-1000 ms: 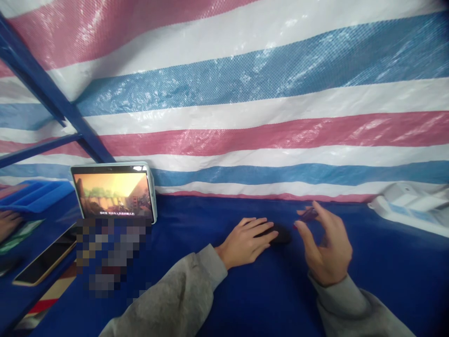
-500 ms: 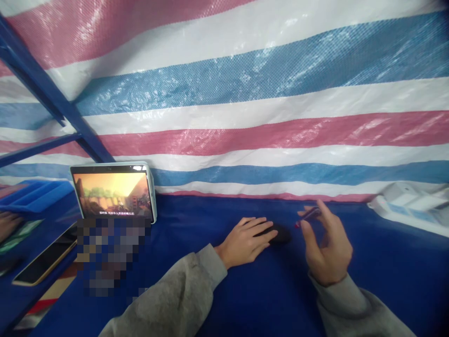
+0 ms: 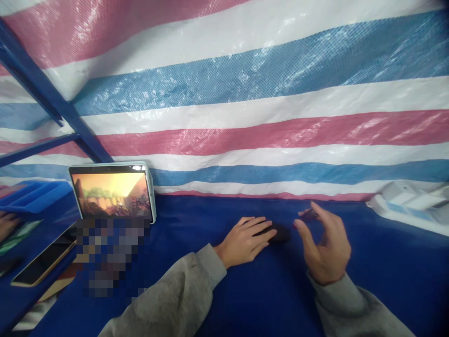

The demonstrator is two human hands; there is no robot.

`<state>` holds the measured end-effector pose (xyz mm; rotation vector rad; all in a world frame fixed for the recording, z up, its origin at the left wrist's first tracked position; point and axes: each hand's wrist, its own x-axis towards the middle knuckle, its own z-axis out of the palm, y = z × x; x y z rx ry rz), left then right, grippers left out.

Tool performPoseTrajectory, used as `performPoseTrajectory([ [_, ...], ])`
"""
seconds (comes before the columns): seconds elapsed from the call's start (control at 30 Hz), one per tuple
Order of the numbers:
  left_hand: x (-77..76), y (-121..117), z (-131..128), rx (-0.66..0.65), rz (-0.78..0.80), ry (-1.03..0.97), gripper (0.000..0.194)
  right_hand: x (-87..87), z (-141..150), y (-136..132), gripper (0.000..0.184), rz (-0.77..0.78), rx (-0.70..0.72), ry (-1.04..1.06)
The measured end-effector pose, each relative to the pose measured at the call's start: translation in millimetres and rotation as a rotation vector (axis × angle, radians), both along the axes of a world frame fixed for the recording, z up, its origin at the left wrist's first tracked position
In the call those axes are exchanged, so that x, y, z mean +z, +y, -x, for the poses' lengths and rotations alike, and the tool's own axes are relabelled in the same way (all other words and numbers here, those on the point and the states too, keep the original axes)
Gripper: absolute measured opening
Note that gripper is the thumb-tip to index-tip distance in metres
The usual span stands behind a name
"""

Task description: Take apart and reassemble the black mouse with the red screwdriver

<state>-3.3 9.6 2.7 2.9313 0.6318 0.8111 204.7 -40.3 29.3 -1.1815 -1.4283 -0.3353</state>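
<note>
My left hand (image 3: 248, 239) lies palm down with its fingers over a rounded black object that looks like a computer mouse (image 3: 280, 234), holding it against the blue tabletop. Much of the mouse is hidden under the fingers. To its right, slightly raised, my right hand (image 3: 326, 245) holds a small, thin, dark piece (image 3: 308, 215) between thumb and fingers. A spot of red or pink shows by the thumb tip. The piece is too small and blurred for me to tell its kind.
A tablet (image 3: 114, 194) playing a video stands at the left, with a phone (image 3: 45, 255) near it. Further left are a blue compartment tray (image 3: 38, 195) and another person's hand (image 3: 7, 223). White box-like items (image 3: 410, 206) sit at the far right. A striped tarp (image 3: 224, 112) hangs behind.
My right hand has shifted slightly left, and the small piece in its fingers has turned a little. The left hand stays on the mouse. The caption on the tablet has gone.
</note>
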Motion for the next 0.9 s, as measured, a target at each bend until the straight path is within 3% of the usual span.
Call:
performPoseTrajectory([
  [0.1,0.5,0.2,-0.2,0.002,0.005,0.014,0.035,0.2,-0.1,-0.3,0.051,-0.017,0.004,0.020],
  [0.23,1.1,0.3,-0.5,0.000,0.002,0.013,0.035,1.8,-0.5,1.1,0.054,0.096,0.081,-0.005],
  [0.4,0.6,0.2,-0.8,-0.004,0.001,-0.008,0.035,3.4,-0.3,1.6,0.049,0.035,-0.009,-0.046],
  [0.57,1.3,0.0,-0.3,-0.005,0.005,0.005,0.035,2.2,-0.4,0.7,0.055,0.128,0.076,0.002],
  [0.73,3.4,-0.7,0.0,-0.004,0.007,0.005,0.035,0.6,-1.3,0.6,0.054,0.039,0.010,0.014],
  [0.9,1.8,-0.2,-0.2,-0.008,-0.004,-0.001,0.035,0.9,-0.9,-0.2,0.055,0.138,0.078,0.043],
])
